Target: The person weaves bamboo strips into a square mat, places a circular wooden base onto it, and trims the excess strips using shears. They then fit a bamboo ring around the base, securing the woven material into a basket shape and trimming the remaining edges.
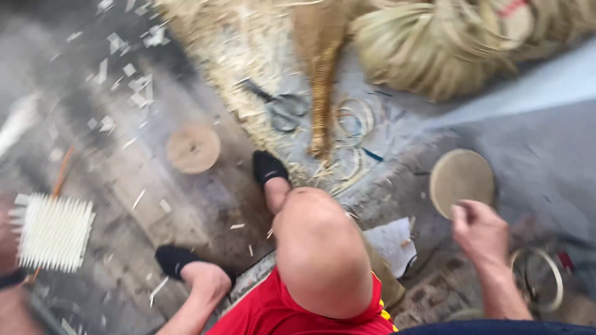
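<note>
Head view: right hand, fingers curled shut, empty, just beside a flat round tan woven disc.

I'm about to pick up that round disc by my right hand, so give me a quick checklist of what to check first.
1. Right hand at the round woven disc: ok, the fingers are at its lower edge; whether they grip it, cannot tell.
2. Disc free of clutter: ok, nothing lies on top of it.
3. Left hand: cannot tell, only a blurred sliver shows at the left edge, beside the white woven panel.
4. Scissors out of the way: ok, they lie up by the straw, apart from both hands.
5. Floor footing: not ok, scraps and loose rings lie scattered near the feet.
</note>
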